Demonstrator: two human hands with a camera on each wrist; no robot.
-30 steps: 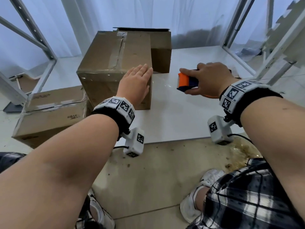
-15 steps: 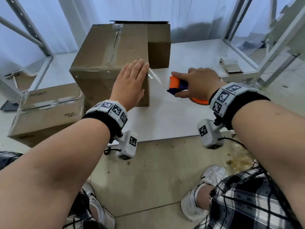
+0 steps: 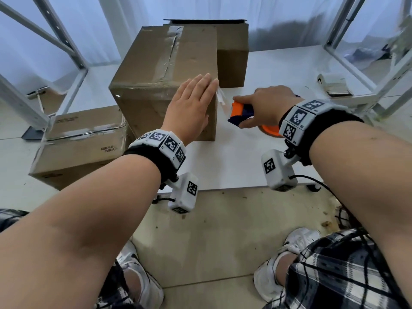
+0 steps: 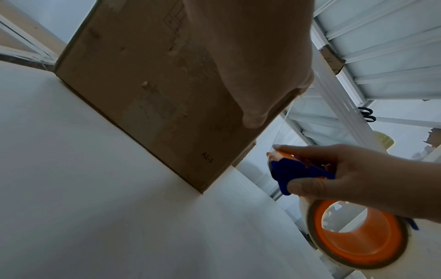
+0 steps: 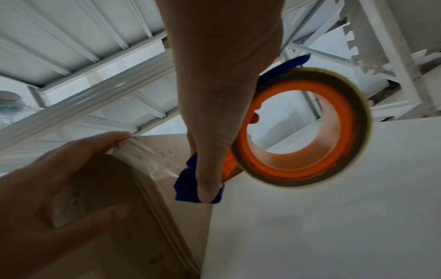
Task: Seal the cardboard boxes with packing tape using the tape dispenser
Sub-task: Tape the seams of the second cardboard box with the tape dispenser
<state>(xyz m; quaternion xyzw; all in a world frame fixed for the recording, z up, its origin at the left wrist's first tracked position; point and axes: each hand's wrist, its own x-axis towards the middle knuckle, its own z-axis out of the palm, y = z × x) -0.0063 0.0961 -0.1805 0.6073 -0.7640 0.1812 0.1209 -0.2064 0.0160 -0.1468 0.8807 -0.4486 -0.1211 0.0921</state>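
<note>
Three cardboard boxes (image 3: 169, 70) crowd one white tabletop (image 3: 256, 152).

The white tabletop (image 3: 234, 157) carries a taped cardboard box (image 3: 165, 85), a second box (image 3: 231, 54) touching behind it, and a small white holder (image 3: 334, 85) near its right edge.

The left hand (image 3: 189, 108) lies flat on the side of the big brown box (image 3: 165, 83) on the white table (image 3: 234, 161). The right hand (image 3: 267, 105) holds the orange tape dispenser (image 3: 242, 112) just beside it — clear tape (image 3: 220, 97) stretches between them.
</note>
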